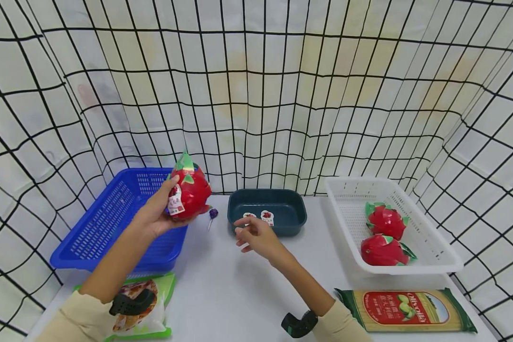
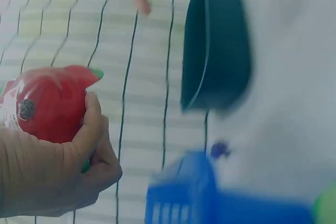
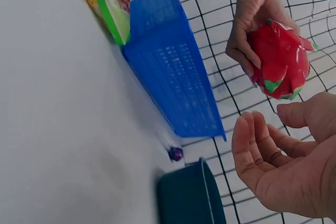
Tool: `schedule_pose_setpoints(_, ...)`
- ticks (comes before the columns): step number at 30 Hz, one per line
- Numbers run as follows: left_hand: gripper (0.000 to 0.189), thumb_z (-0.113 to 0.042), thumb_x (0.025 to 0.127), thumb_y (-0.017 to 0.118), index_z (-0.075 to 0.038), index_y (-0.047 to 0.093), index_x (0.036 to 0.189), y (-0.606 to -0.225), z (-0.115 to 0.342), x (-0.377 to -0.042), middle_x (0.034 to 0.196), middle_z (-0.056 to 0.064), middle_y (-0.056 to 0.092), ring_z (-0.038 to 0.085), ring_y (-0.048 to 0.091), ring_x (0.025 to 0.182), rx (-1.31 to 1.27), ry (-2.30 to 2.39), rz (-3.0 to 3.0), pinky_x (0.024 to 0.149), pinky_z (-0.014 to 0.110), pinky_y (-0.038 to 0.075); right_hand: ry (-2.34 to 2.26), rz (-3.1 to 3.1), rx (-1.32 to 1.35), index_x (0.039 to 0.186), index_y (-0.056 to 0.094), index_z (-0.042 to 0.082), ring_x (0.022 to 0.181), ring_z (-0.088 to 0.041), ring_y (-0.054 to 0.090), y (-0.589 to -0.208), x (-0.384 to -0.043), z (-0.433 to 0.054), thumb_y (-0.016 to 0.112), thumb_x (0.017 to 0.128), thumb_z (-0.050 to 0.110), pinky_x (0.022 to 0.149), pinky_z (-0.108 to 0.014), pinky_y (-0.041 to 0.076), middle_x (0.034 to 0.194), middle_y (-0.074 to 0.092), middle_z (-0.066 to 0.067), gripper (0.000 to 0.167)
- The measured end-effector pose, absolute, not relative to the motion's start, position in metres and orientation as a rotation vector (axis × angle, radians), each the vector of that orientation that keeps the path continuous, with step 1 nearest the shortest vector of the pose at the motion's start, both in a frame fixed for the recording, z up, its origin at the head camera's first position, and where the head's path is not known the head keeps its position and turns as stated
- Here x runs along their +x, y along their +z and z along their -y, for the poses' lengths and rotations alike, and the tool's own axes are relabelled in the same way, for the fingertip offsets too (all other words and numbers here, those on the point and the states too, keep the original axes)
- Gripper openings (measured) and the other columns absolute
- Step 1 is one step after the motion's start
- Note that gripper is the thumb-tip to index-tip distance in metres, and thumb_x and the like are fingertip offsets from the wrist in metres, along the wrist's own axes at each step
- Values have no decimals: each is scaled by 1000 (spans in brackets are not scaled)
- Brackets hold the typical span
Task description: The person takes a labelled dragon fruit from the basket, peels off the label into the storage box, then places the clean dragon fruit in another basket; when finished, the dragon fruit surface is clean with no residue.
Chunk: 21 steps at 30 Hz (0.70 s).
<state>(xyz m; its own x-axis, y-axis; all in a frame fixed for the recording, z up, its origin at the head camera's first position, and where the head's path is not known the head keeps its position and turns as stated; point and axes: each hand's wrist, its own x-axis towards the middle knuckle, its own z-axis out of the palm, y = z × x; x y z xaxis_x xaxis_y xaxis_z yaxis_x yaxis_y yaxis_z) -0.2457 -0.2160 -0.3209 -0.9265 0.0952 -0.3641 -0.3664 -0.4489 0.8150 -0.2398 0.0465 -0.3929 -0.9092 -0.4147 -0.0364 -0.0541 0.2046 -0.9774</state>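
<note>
My left hand point(image 1: 156, 213) grips a red dragon fruit point(image 1: 192, 192) with green leaf tips, raised over the right side of the blue basket point(image 1: 90, 228). A white sticker shows on the fruit's side. In the left wrist view the fingers curl around the fruit point(image 2: 58, 103), with a dark round spot on its skin. My right hand point(image 1: 261, 237) hovers in front of the dark green tub point(image 1: 267, 230), holding nothing. Its fingers are loosely bent in the right wrist view, where the hand point(image 3: 289, 166) is just below the fruit. Two fruit stickers point(image 1: 267, 217) are inside the tub.
A white basket point(image 1: 432, 256) at right holds two more dragon fruits point(image 1: 384, 250). A purple lollipop point(image 1: 213, 213) lies between blue basket and tub. Spaghetti point(image 1: 406, 311) lies front right, a green-edged food bag point(image 1: 145, 308) front left. Black netting point(image 1: 262, 102) surrounds the table's back and sides.
</note>
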Motion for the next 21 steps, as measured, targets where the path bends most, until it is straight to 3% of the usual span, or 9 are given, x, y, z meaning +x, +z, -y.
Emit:
schedule_pose_setpoints(5,84,-52,87,68,-33,19,152,-338,175,-223,136,-4,38,26,30,139,-441,2478,-1463,92,43,56,-1739,-2317,-479,121,61,5,80,-17,68,-388,-237,-76,58,98,20,73,-32,61,100,68,-20,27)
schedule_pose_setpoints(11,84,-50,87,69,-27,22,153,-369,129,-195,151,6,31,30,31,140,-460,2503,-1443,97,47,53,-1726,-2454,-439,120,63,6,81,-16,69,-387,-238,-104,59,98,17,72,-30,61,97,69,-12,24)
schedule_pose_setpoints(21,96,-56,86,67,-15,16,155,-421,78,-166,154,19,25,41,26,140,-659,2455,-1380,101,57,47,-1707,-2548,-302,116,65,8,78,-19,68,-398,-234,-126,63,96,22,73,-32,61,92,68,-10,24)
